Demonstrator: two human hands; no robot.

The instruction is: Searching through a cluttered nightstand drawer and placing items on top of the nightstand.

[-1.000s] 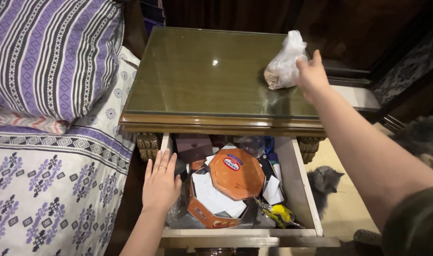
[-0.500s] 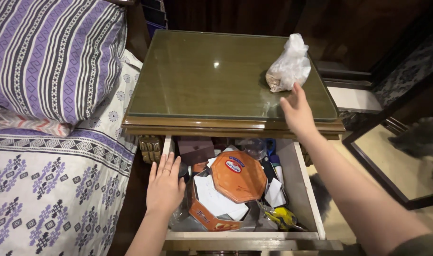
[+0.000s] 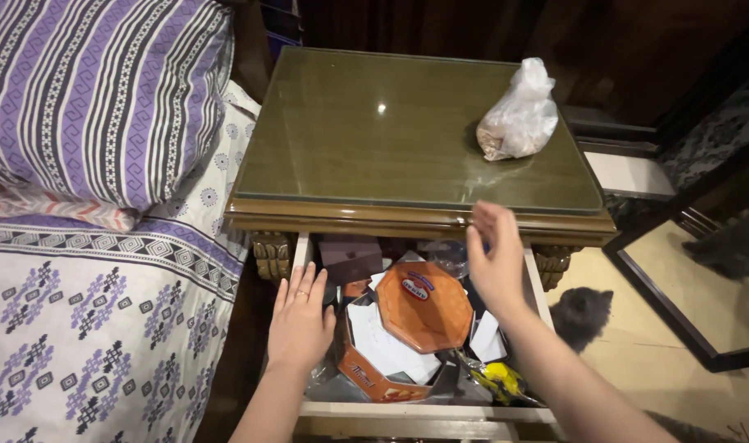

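Low in the frame's centre, the right hand (image 3: 496, 261) hovers open and empty over the orange tin (image 3: 419, 305); the left hand (image 3: 300, 322) rests flat, holding nothing, on the drawer (image 3: 428, 410) edge. Best grasp the lid by its rim.

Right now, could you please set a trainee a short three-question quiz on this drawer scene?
1. True or false: the right hand holds the plastic bag.
2. Where does the left hand rest? A) on the pillow B) at the open drawer's left side C) on the glass top
3. Fill in: the orange tin's lid has ___ sides.

Key: 1 false, it hangs open above the drawer; the bag sits alone on the nightstand. 2 B. 3 eight.
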